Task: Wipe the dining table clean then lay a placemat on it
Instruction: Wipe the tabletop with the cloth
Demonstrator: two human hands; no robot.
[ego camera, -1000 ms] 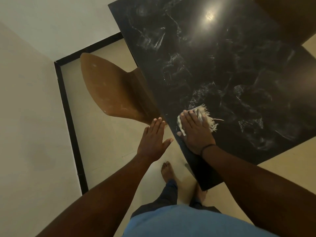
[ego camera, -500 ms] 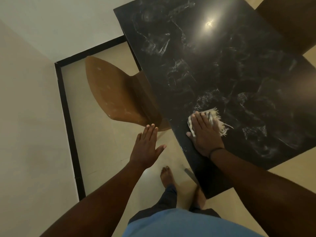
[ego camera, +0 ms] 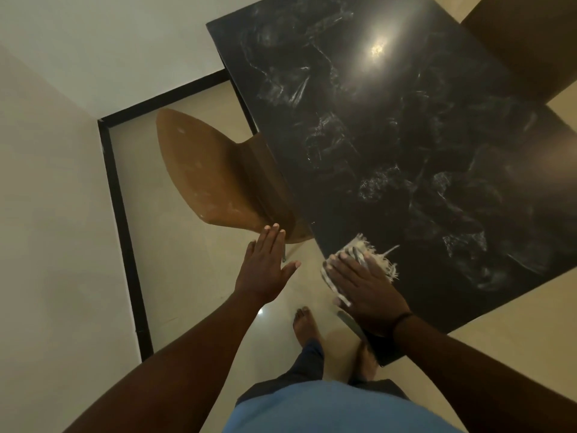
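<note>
Your cloth [ego camera: 371, 257], a striped rag with a frayed white fringe, lies at the near left edge of the dining table [ego camera: 406, 135], close to the near corner. Your right hand [ego camera: 367, 292] lies flat on top of it, fingers straight and held together, pressing it down onto the black marbled top; part of the cloth and its fringe stick out past your fingertips on the far and right sides. The tabletop is glossy, with pale smeared streaks across it and a bright light reflection toward the far side.

Your left hand [ego camera: 265, 267] hovers off the table to the left, over the floor, fingers extended and thumb spread, grasping nothing. Its fingertips sit just near the seat edge of the brown chair [ego camera: 212, 176], which is tucked partly under the table's left side; whether they touch it you cannot tell.

A dark wristband [ego camera: 402, 320] circles your right wrist. Your bare feet [ego camera: 307, 325] stand on the pale tiled floor [ego camera: 187, 292], with black skirting [ego camera: 125, 232] along the wall at left.
</note>
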